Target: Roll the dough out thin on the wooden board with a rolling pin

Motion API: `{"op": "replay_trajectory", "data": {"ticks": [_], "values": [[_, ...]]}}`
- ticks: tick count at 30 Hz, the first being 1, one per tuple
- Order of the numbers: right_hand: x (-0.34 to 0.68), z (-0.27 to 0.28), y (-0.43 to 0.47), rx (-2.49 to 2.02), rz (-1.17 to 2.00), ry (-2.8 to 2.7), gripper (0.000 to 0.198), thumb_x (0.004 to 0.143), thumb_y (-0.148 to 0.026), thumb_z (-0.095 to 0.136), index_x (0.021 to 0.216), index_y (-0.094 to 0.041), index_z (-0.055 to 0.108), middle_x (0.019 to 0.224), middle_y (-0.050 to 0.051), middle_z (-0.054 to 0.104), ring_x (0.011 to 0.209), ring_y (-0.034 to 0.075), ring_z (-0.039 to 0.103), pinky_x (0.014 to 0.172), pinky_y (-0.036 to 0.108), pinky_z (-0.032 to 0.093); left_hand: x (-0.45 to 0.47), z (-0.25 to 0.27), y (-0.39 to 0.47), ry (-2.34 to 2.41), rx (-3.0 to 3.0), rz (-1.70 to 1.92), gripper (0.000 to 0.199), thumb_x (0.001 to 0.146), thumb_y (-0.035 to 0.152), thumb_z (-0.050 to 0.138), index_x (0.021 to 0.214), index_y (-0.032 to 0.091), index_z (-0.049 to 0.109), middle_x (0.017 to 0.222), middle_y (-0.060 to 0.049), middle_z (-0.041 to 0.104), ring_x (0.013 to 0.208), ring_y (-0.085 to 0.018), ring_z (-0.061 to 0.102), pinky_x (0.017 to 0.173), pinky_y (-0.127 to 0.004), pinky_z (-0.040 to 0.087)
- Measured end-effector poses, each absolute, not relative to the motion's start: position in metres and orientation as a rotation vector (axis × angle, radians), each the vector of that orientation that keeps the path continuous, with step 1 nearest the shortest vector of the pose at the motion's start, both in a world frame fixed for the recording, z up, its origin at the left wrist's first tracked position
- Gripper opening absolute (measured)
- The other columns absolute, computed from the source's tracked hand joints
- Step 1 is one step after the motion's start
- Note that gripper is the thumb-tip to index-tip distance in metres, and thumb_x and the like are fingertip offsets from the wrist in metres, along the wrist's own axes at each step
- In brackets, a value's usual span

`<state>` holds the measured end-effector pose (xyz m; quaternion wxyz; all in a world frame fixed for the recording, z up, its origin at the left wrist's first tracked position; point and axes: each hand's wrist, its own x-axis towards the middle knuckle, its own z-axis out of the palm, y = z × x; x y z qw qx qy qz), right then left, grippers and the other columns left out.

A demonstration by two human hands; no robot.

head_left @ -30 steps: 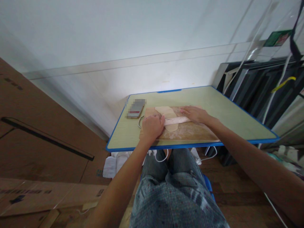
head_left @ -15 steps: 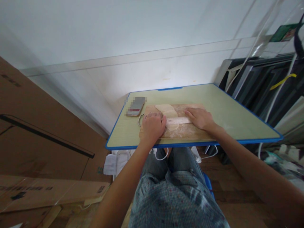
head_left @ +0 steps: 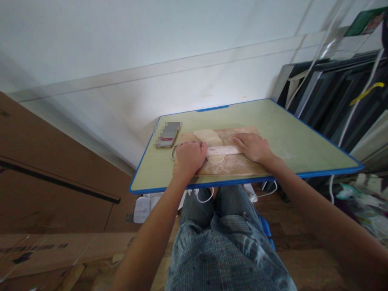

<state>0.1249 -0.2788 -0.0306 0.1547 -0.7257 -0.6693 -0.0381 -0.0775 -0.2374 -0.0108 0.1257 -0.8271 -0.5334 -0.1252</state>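
A pale, flour-dusted rolling pin [head_left: 223,150] lies crosswise over a flat sheet of dough [head_left: 207,138]. Dough shows both beyond the pin and on the near side of it. Underneath is a floury wooden board [head_left: 239,166] near the table's front edge. My left hand [head_left: 190,157] is closed round the pin's left end, thumb toward the middle. Over the right end rests my right hand [head_left: 254,147], its fingers together and bent over the pin, which they partly hide. Both ends of the pin are covered by the hands.
The board lies on a light green table [head_left: 291,141] with a blue rim, against a white wall. At its back left is a phone [head_left: 168,135], partly pixelated. Large cardboard boxes [head_left: 54,194] stand to the left, dark panels [head_left: 333,93] to the right.
The view has shifted slightly, so table and board appear a little further left. Both hands keep their hold on the rolling pin, which still lies across the dough.
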Motion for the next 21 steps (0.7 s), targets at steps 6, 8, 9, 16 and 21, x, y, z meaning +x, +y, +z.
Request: {"op": "replay_trajectory", "data": {"ticks": [6,8,9,16,21], "values": [[0.1259,-0.0298,-0.2780,-2.061,-0.071,-1.937,0.048,0.095,-0.040,0.022,0.098,-0.021,0.066,0.108,0.009,0.068,0.101,0.028,0.061,0.075,0.036,0.044,-0.0778,-0.0123,-0.2337,-1.535,-2.390,-0.365,0.051,0.094,0.036,0.028,0.089,0.011,0.071,0.088,-0.015,0.071,0.086,-0.027,0.067,0.077,-0.037,0.046],[0.1257,-0.0295,-0.2783,-2.064,-0.059,-1.924,0.047,0.094,-0.041,0.023,0.099,-0.020,0.066,0.108,0.009,0.068,0.100,0.029,0.061,0.074,0.036,0.044,-0.0778,-0.0130,-0.2327,-1.538,-2.381,-0.359,0.050,0.094,0.037,0.029,0.090,0.011,0.071,0.088,-0.015,0.071,0.086,-0.027,0.067,0.077,-0.037,0.046],[0.1256,-0.0295,-0.2785,-2.067,-0.056,-1.913,0.047,0.094,-0.041,0.023,0.099,-0.020,0.065,0.108,0.009,0.068,0.100,0.029,0.061,0.074,0.037,0.044,-0.0778,-0.0133,-0.2322,-1.541,-2.377,-0.356,0.050,0.094,0.037,0.029,0.089,0.011,0.071,0.088,-0.015,0.071,0.086,-0.027,0.067,0.077,-0.037,0.046],[0.1254,-0.0290,-0.2785,-2.067,-0.026,-1.898,0.046,0.094,-0.041,0.025,0.097,-0.020,0.065,0.107,0.010,0.068,0.100,0.029,0.061,0.073,0.036,0.043,-0.0780,-0.0140,-0.2305,-1.521,-2.370,-0.347,0.052,0.094,0.036,0.026,0.088,0.011,0.071,0.089,-0.014,0.071,0.085,-0.028,0.066,0.075,-0.037,0.045],[0.1270,-0.0290,-0.2770,-2.063,0.007,-1.900,0.046,0.093,-0.042,0.026,0.097,-0.020,0.065,0.106,0.010,0.068,0.099,0.029,0.061,0.074,0.036,0.042,-0.0777,-0.0153,-0.2304,-1.538,-2.368,-0.353,0.051,0.094,0.036,0.026,0.090,0.012,0.071,0.090,-0.014,0.071,0.086,-0.029,0.066,0.075,-0.038,0.045]]}}
